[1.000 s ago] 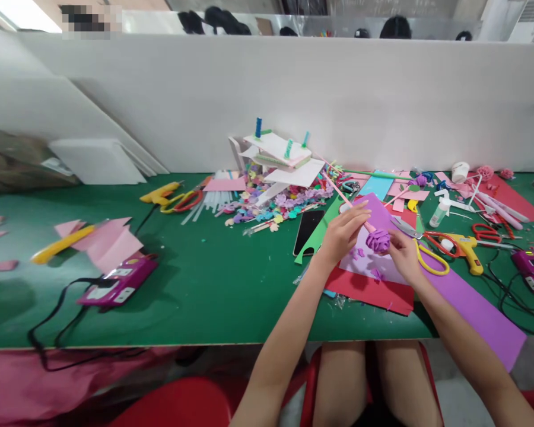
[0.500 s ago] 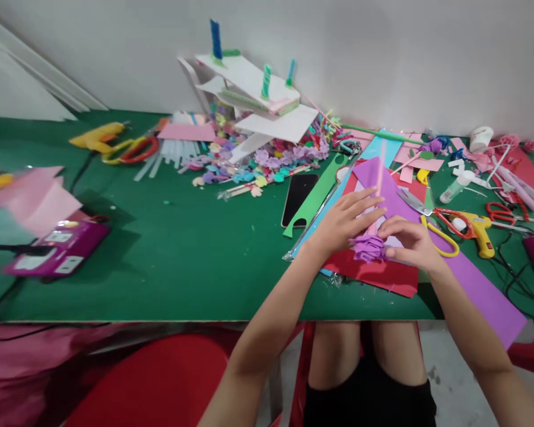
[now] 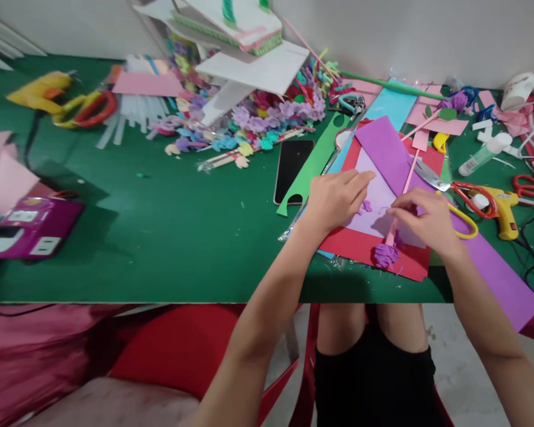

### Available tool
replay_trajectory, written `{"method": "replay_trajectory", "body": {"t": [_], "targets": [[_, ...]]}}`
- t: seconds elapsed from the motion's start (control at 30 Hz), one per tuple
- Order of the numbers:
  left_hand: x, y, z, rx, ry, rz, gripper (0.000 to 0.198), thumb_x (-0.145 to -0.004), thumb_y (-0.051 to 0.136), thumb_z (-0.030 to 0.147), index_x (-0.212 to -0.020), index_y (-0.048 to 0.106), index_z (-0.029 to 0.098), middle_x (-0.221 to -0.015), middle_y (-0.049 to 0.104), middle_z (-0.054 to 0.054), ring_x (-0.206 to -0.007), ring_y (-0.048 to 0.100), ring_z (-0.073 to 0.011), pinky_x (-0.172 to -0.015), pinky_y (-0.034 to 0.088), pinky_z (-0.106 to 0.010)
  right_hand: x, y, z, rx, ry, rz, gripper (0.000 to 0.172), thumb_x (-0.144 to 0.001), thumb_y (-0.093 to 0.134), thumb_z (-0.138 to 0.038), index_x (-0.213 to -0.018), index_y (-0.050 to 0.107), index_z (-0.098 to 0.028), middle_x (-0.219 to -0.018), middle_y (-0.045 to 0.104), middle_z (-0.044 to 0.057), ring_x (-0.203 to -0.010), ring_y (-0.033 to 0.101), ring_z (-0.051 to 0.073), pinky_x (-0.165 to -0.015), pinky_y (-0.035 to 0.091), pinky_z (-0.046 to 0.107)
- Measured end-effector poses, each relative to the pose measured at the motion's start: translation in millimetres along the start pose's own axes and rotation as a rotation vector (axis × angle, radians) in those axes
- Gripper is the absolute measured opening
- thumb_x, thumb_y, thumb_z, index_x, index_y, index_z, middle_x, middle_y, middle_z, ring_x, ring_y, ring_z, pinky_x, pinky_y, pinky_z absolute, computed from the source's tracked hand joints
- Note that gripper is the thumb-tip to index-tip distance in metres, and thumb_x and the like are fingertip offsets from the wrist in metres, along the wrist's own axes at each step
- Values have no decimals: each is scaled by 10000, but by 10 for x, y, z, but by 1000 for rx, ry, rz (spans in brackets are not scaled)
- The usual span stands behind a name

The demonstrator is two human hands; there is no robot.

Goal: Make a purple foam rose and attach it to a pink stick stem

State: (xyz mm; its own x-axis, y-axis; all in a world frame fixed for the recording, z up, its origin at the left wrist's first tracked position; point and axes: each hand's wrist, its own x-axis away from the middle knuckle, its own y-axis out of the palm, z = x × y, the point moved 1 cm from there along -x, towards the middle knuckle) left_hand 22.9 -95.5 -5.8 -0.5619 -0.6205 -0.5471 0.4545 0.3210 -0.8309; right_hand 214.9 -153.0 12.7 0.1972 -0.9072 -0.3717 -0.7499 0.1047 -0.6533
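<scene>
A purple paper flower (image 3: 386, 255) on a pink stem (image 3: 410, 173) lies across the red (image 3: 360, 248) and pale lilac sheets (image 3: 376, 196), its head toward the table's front edge. My left hand (image 3: 340, 198) rests at the left of the lilac sheet, fingers stretched out and holding nothing, beside small purple scraps (image 3: 365, 206). Over the stem is my right hand (image 3: 425, 219), its thumb and fingers drawn into a pinch. A thin curl shows by those fingertips; what they hold is too small to name.
Scissors (image 3: 442, 185) lie on a purple strip (image 3: 493, 273), with a yellow glue gun (image 3: 505, 210) to their right. Left of the sheets are a phone (image 3: 293, 169) and a green strip (image 3: 314, 169). Behind stands a white board structure (image 3: 253, 65) among small paper flowers (image 3: 249, 118).
The flower has left the space between my hands and now lies lower, its stem slanting right. My left hand has come off the stem and my right has closed to a pinch. The view has shifted.
</scene>
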Motion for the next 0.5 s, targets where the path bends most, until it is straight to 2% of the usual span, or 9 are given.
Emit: {"method": "replay_trajectory", "body": {"t": [0.07, 0.17, 0.23, 0.3, 0.37, 0.4, 0.47, 0.5], "targets": [[2, 14, 11, 6, 36, -84, 256, -935, 435, 255, -1087, 635, 207, -797, 716, -32, -642, 619, -149, -520, 319, -271, -6, -35, 45, 75, 36, 69, 363, -885, 581, -435, -613, 598, -196, -536, 586, -32, -473, 476, 91, -505, 352, 238], [1, 54, 45, 16, 100, -232, 237, -927, 436, 245, -1029, 647, 208, -791, 716, -29, -689, 635, -159, -536, 320, -266, 0, -33, 108, 232, 62, 90, 589, -933, 412, -560, -477, 427, -187, -412, 400, -42, -405, 338, 77, -471, 244, 258], [0, 71, 62, 26, 132, -289, 244, -927, 425, 235, -1011, 652, 206, -780, 714, -29, -721, 644, -163, -553, 335, -264, 10, -18, 126, 328, 68, 82, 650, -923, 370, -615, -437, 318, -186, -388, 302, -43, -401, 279, 77, -471, 188, 276], [0, 74, 65, 33, 146, -290, 254, -928, 422, 236, -1018, 657, 204, -779, 715, -31, -734, 649, -164, -562, 348, -266, 13, -21, 124, 372, 71, 81, 664, -902, 391, -633, -427, 263, -188, -380, 250, -44, -400, 261, 81, -473, 165, 285], [1, 69, 54, 32, 141, -254, 254, -926, 431, 241, -1018, 665, 204, -769, 716, -30, -718, 651, -164, -553, 348, -272, 5, -50, 123, 368, 78, 48, 621, -907, 422, -581, -439, 297, -192, -396, 311, -37, -412, 317, 91, -474, 195, 284], [2, 66, 45, 26, 138, -230, 251, -924, 438, 242, -1009, 671, 204, -757, 716, -28, -702, 650, -164, -544, 343, -274, -2, -71, 131, 355, 65, 2, 556, -915, 444, -522, -471, 370, -195, -440, 409, -25, -448, 395, 106, -487, 246, 279], [5, 66, 27, 9, 133, -180, 247, -916, 448, 238, -992, 681, 207, -738, 718, -24, -672, 648, -164, -526, 333, -276, -14, -108, 171, 330, -3, -133, 303, -915, 475, -338, -660, 563, -198, -705, 646, 25, -675, 590, 165, -616, 396, 291], [8, 68, 19, 0, 123, -152, 250, -912, 448, 237, -988, 685, 209, -731, 719, -22, -660, 647, -165, -521, 331, -277, -15, -120, 205, 327, -47, -198, 180, -897, 473, -238, -805, 623, -202, -911, 699, 53, -860, 632, 203, -735, 443, 325]]}}
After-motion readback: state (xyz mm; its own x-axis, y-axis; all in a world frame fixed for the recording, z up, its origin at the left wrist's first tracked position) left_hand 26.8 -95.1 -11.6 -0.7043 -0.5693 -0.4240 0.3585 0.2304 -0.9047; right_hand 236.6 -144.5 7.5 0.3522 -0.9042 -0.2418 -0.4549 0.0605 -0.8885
